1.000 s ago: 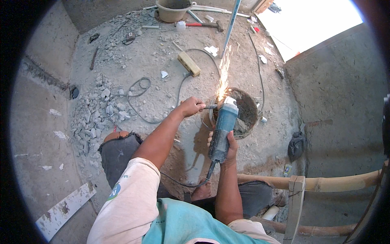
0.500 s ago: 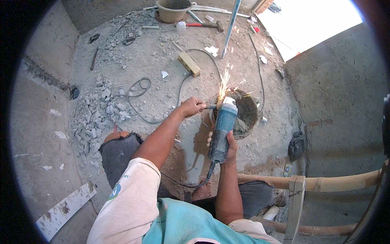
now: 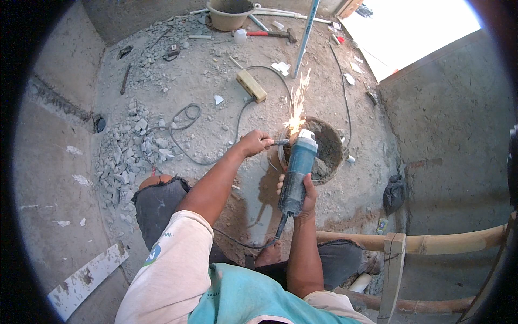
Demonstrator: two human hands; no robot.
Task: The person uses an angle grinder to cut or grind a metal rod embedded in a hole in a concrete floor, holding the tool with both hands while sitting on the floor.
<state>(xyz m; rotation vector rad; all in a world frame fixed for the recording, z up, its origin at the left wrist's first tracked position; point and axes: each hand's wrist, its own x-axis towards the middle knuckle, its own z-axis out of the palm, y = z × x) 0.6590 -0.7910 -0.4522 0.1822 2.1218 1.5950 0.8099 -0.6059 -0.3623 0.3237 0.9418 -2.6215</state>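
An angle grinder [image 3: 299, 167] with a blue-green and black body and a pale metal head is upright in front of me. My right hand [image 3: 308, 195] is wrapped round its lower body, fingers closed. My left hand [image 3: 255, 143], also closed, grips a short dark metal rod [image 3: 280, 142] whose far end meets the grinder's head. Bright sparks [image 3: 297, 108] spray away from that contact. The disc is mostly hidden. Beneath the grinder stands a round bucket [image 3: 339, 162] with grey mortar-like stuff inside. A power cord [image 3: 280, 227] leaves the grinder's lower end.
Grey rubble [image 3: 127, 156] lies to the left. Ahead are a yellowish socket box [image 3: 251, 86] with cables, a red-handled hammer [image 3: 270, 34], a tub [image 3: 231, 20] and a slanting blue pipe [image 3: 306, 40]. A bamboo rail [image 3: 448, 240] stands at the lower right.
The spark spray is brighter and denser near the contact. My right hand and the grinder have shifted very slightly to the right; my left hand stays in place.
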